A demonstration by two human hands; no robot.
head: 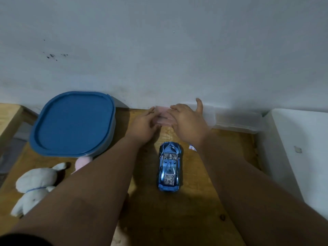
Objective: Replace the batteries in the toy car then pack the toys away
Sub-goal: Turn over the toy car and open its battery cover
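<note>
A shiny blue toy car (169,167) stands on the wooden table (186,210), nose toward the wall, between my forearms. Beyond it, near the wall, both hands meet at a small pale pink translucent box (164,116). My left hand (144,124) holds its left side and my right hand (188,121) lies over its right side with the thumb raised. The box is blurred and mostly hidden by my fingers. A white plush bunny (36,185) lies at the left, and a pink plush (82,161) shows partly behind my left forearm.
A container with a blue lid (74,123) stands at the back left. A clear plastic box (237,121) sits against the wall at the right, beside a white surface (298,148). A small printed scrap (192,148) lies right of the car.
</note>
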